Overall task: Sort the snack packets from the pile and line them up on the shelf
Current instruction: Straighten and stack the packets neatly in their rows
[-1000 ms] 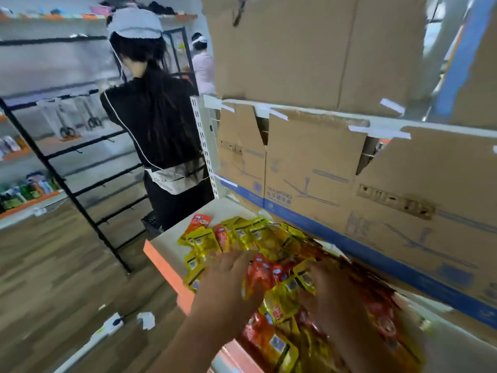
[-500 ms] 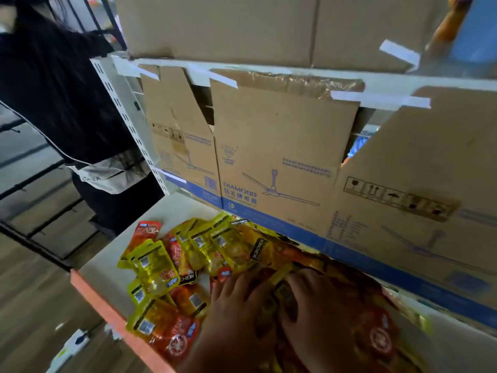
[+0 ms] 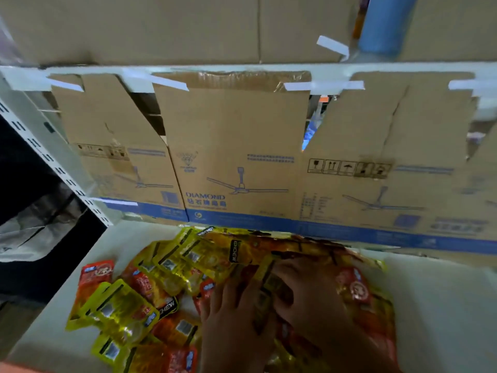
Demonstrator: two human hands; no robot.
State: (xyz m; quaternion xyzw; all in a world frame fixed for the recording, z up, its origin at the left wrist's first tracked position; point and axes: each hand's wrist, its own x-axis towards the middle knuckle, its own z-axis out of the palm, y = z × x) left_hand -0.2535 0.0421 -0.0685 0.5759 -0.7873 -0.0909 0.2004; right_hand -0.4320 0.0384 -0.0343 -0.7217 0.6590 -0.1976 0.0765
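A loose pile of yellow and red snack packets [image 3: 172, 286] lies on the white shelf [image 3: 443, 305], spread from the left edge to the middle. My left hand [image 3: 236, 316] rests flat on the pile with its fingers spread and fairly straight. My right hand [image 3: 309, 294] lies beside it on the packets, fingers reaching left over a yellow packet; whether it grips one I cannot tell. A single red packet [image 3: 95, 273] sits at the pile's left edge, and a yellow packet [image 3: 115, 308] lies in front of it.
Flattened cardboard boxes [image 3: 236, 157] with a fan drawing line the shelf's back, taped to the white shelf board above [image 3: 242, 71]. A slotted white upright [image 3: 53, 162] stands at the left. A person in dark clothing [image 3: 32, 238] is at the far left.
The view has turned and dropped toward the shelf, so the person at the left slid almost out of sight. Both hands stayed on the pile, drawn close together.
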